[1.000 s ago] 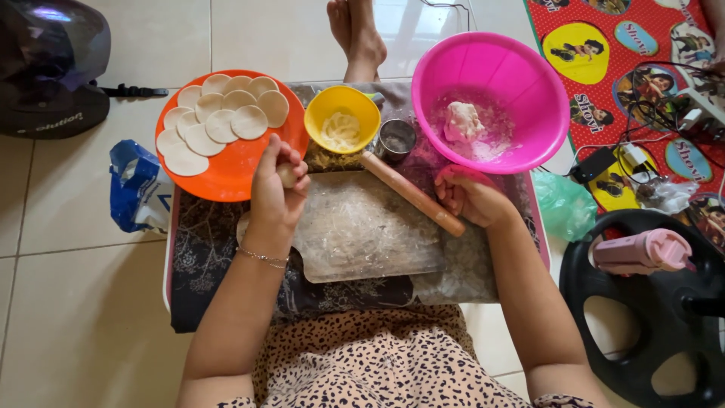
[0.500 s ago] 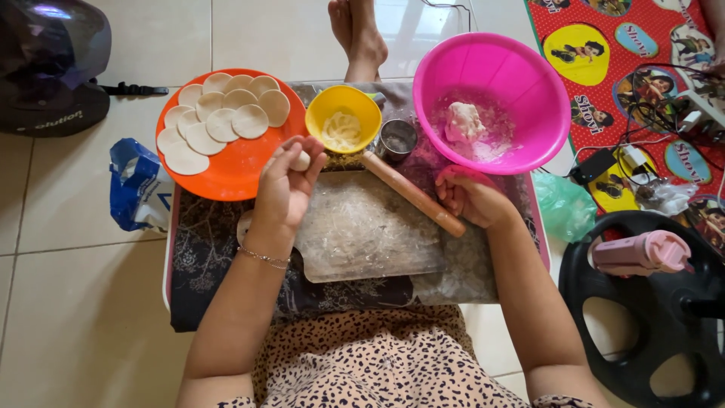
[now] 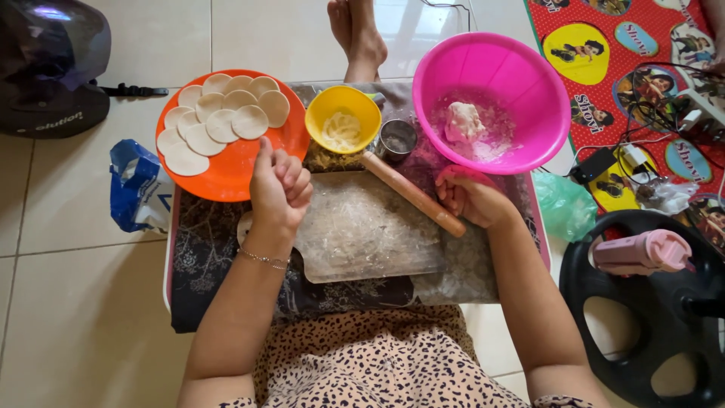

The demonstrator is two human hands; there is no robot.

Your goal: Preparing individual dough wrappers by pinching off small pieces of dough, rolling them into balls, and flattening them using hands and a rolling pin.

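While left hand (image 3: 279, 185) curls loosely, right hand (image 3: 468, 198) touches rolling pin (image 3: 411, 193).

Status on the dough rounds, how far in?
Done: about ten flat white dough discs lie stacked on the round orange plate. In hand: the left hand is closed above the floured board, contents hidden; the right hand rests by the wooden rolling pin. Left: a dough lump in the pink bowl.

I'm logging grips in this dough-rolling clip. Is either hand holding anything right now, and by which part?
The left hand is loosely curled near the orange plate; whether it holds anything cannot be told. The right hand rests against the rolling pin's near end, not clearly gripping.
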